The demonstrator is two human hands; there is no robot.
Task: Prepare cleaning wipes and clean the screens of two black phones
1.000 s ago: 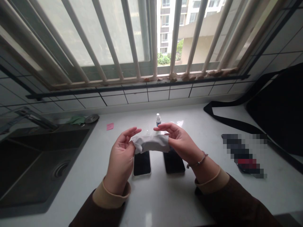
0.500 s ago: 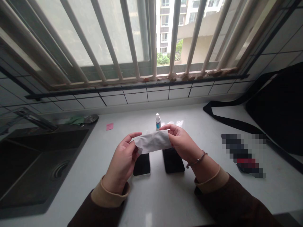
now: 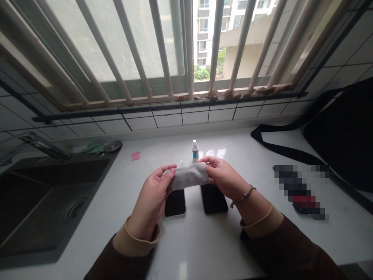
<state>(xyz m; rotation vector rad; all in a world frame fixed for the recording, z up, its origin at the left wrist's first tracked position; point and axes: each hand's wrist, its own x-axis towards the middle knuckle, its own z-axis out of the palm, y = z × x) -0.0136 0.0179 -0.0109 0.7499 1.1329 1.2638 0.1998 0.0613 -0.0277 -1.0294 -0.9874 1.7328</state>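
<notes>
A folded grey cleaning cloth (image 3: 190, 176) with a zigzag edge is stretched between both hands above the counter. My left hand (image 3: 154, 194) pinches its left end, thumb on top. At the right end, my right hand (image 3: 223, 175) grips it between thumb and fingers. Below the cloth lie two dark-screened phones: a left phone (image 3: 175, 204) with a pale edge and a black right phone (image 3: 215, 200). Their far ends are hidden by the cloth and hands. Just beyond the cloth stands a small white bottle (image 3: 195, 151) with a blue label.
A dark sink (image 3: 58, 202) with a faucet (image 3: 43, 146) is at the left. Near it are a green cloth (image 3: 93, 148), a metal strainer (image 3: 113, 146) and a pink paper (image 3: 135, 156). A black bag (image 3: 344, 136) with a strap lies right, beside a pixelated object (image 3: 303, 194).
My left thumb has moved up onto the cloth's left end, and the loose corner there no longer shows. The cloth looks flatter; both hands stay in nearly the same place.
</notes>
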